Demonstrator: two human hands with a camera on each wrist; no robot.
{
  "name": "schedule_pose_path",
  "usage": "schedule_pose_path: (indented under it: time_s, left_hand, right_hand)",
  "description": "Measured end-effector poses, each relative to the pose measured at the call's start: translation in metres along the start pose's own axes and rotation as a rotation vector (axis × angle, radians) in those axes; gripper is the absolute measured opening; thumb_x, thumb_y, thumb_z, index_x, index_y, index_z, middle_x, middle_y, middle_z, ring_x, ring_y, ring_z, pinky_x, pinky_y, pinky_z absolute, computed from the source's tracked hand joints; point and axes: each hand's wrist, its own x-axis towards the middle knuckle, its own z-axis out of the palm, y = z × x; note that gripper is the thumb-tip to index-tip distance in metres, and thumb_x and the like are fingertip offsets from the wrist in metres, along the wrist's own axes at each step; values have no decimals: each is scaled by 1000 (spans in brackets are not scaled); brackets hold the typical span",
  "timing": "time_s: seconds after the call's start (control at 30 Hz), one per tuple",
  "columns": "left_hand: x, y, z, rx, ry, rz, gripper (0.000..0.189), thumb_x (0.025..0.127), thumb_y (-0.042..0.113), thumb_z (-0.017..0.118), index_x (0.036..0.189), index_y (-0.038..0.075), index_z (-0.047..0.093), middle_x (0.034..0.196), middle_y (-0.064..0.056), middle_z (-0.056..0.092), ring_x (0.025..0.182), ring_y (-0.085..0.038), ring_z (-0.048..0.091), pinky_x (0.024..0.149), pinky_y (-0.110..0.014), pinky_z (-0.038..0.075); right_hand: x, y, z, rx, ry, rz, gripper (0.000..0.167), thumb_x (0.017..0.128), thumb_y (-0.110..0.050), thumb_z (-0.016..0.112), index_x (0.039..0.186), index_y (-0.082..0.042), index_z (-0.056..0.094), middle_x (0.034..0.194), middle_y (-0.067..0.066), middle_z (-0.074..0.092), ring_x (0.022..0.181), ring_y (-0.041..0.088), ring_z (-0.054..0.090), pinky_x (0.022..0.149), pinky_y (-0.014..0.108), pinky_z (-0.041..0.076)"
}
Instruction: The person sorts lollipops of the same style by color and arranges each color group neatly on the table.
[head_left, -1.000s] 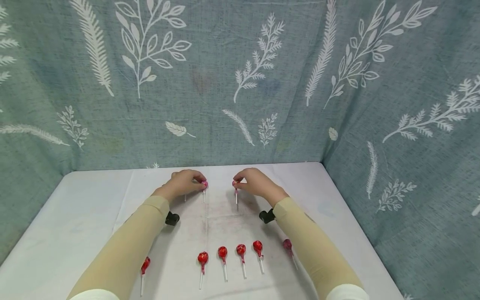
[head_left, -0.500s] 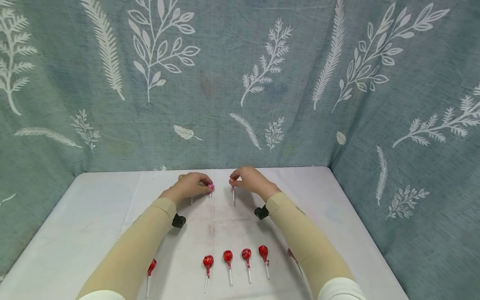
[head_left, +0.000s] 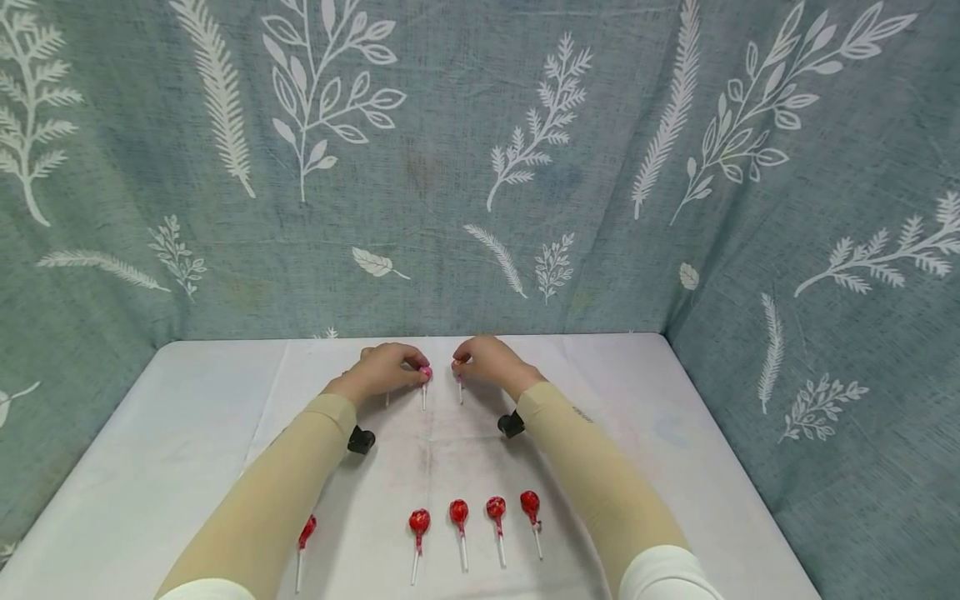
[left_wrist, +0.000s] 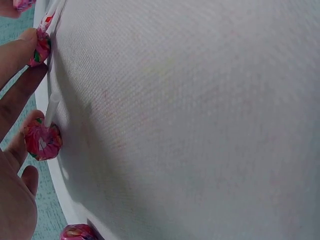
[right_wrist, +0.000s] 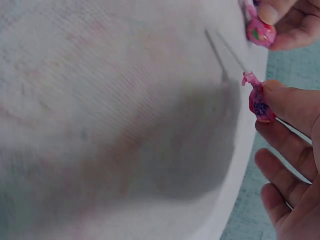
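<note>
At the far edge of the table, my left hand (head_left: pixel 386 369) pinches the wrapped head of a pink lollipop (left_wrist: pixel 42 49) between thumb and fingers, its stick towards me. Just right of it, my right hand (head_left: pixel 491 363) holds another pink lollipop (right_wrist: pixel 261 102) by the head. A gap shows between that one's stick and its shadow on the cloth. Two more wrapped lollipops lie by the left hand: one (left_wrist: pixel 43 140) beneath its curled fingers, another (left_wrist: pixel 79 232) farther left. In the head view the left hand mostly hides them.
Nearer me lies a row of red lollipops, among them one in the middle (head_left: pixel 458 510), one at the right (head_left: pixel 530 504) and one beside the left forearm (head_left: pixel 307 529). A leaf-patterned curtain (head_left: pixel 450 167) hangs behind the white-covered table (head_left: pixel 637 400).
My right hand has moved left with its lollipop, closer to the left hand's one. The left hand keeps its pinch. The right forearm now covers a lollipop that showed at the front right.
</note>
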Motion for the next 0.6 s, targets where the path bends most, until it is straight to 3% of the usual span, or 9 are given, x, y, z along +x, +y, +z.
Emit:
schedule_pose_path:
  time_s: [0.4,0.6]
  left_hand:
    - [1,0,3,1,7,-7,16,89,39,75,102,31,73,97,18,69,101,-13,61,96,-53,27]
    - [0,-1,1,9,5,-7,17,88,39,75,103,30,73,98,18,69,102,-14,61,95,-54,26]
  right_hand:
    - [2,1,12,-36,9,-4,29,96,-30,67,120,-15,72,111,-5,71,105,11,63,90,29,49]
    - [-2,-3,8,-25,9,3,40,95,-35,68,128,-14,68,120,-4,68,114,13,60,96,30,46]
